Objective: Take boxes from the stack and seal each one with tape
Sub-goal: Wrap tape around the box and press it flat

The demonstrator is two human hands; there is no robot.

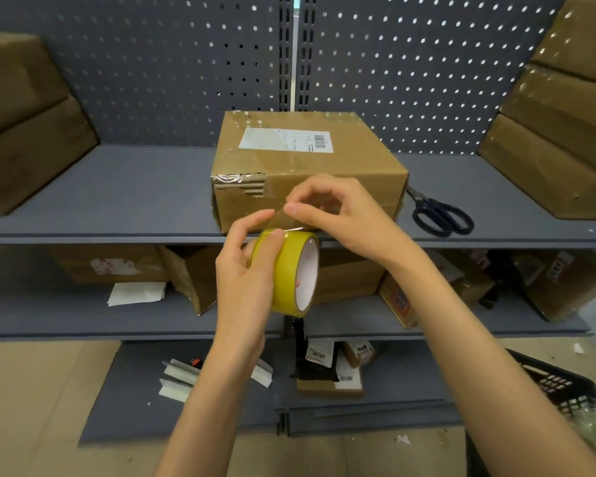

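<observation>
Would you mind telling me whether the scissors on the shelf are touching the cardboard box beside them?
Cannot tell. In the head view the scissors have their blade tips reaching the cardboard box at its right corner, where contact or gap is hidden.

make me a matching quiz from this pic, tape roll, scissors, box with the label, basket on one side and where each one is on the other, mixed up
Things:
1. tape roll
2. scissors
3. box with the label
4. basket

Places:
A. low down at the right edge
B. middle of the top shelf
C. held in the left hand
D. on the shelf, just right of the box

Pairs: 1-C, 2-D, 3-B, 4-A
</observation>
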